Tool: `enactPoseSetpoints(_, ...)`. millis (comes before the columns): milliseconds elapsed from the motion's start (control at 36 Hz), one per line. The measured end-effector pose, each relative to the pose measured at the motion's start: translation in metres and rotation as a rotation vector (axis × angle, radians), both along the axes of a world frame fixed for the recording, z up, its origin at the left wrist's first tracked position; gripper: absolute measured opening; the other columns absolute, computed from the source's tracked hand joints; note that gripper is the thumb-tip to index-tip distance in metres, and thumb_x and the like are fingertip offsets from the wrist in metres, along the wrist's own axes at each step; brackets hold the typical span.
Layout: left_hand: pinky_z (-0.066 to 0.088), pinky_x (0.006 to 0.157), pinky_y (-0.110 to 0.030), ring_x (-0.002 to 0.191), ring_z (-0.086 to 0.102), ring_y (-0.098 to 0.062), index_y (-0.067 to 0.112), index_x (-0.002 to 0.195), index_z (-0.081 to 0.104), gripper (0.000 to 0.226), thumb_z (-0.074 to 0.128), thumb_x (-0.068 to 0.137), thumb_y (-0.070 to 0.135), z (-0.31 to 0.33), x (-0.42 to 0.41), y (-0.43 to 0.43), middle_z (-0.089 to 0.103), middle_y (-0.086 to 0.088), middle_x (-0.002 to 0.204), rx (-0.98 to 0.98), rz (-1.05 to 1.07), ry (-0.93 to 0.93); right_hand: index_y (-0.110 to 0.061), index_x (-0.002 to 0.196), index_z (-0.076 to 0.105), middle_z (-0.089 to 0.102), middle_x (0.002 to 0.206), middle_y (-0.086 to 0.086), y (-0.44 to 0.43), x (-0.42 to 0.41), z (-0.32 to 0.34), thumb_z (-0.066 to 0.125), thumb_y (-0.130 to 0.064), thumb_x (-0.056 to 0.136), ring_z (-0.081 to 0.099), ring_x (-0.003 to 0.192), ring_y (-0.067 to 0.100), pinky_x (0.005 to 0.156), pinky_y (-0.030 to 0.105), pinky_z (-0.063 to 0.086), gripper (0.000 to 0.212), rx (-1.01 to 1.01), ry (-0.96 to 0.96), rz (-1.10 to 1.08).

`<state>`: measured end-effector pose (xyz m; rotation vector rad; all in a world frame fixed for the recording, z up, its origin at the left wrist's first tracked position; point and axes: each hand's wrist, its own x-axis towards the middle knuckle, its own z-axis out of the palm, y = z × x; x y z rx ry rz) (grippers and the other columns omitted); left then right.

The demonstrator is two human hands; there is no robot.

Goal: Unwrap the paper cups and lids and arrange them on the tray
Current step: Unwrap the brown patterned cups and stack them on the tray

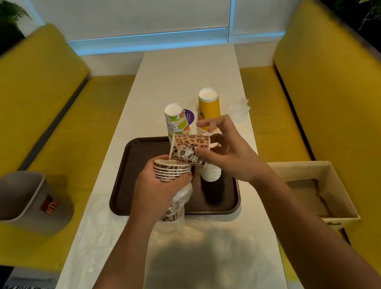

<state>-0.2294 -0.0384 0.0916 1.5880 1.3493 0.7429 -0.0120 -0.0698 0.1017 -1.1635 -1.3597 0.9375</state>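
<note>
Thumb and fingers of the right hand pinch one leopard-print cup, tilted, above the brown tray. The left hand grips a stack of matching cups, its lower end in a clear wrapper. The right hand half hides a white stack on the tray. Upside-down lettering on the green stack behind is unreadable.

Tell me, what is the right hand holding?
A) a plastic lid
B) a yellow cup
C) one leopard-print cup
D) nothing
C: the right hand pinches a single leopard-print cup, tipped on its side, just above the stack of matching cups that the left hand grips.
</note>
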Motion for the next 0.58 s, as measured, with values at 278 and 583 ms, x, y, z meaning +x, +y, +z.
enactPoseSetpoints(278, 0.053, 0.072, -0.013, 0.093, 0.067, 0.007, 0.031, 0.129, 0.062, 0.062, 0.092, 0.075, 0.034, -0.006, 0.001, 0.010, 0.072, 0.014, 0.104, -0.001, 0.051, -0.034, -0.032, 0.148, 0.048, 0.050, 0.142, -0.004, 0.018, 0.004, 0.003, 0.080, -0.015, 0.090, 0.052, 0.133, 0.012, 0.103, 0.038, 0.055, 0.069, 0.175, -0.378, -0.176)
enactPoseSetpoints(583, 0.054, 0.077, -0.015, 0.099, 0.069, 0.001, 0.030, 0.134, 0.061, 0.067, 0.092, 0.074, 0.034, -0.008, 0.001, 0.016, 0.073, 0.013, 0.107, -0.020, 0.030, -0.036, -0.021, 0.129, 0.054, 0.050, 0.144, 0.003, 0.042, 0.008, -0.069, 0.080, -0.020, 0.092, 0.056, 0.126, 0.031, 0.099, 0.032, 0.048, 0.045, -0.168, -0.668, -0.342)
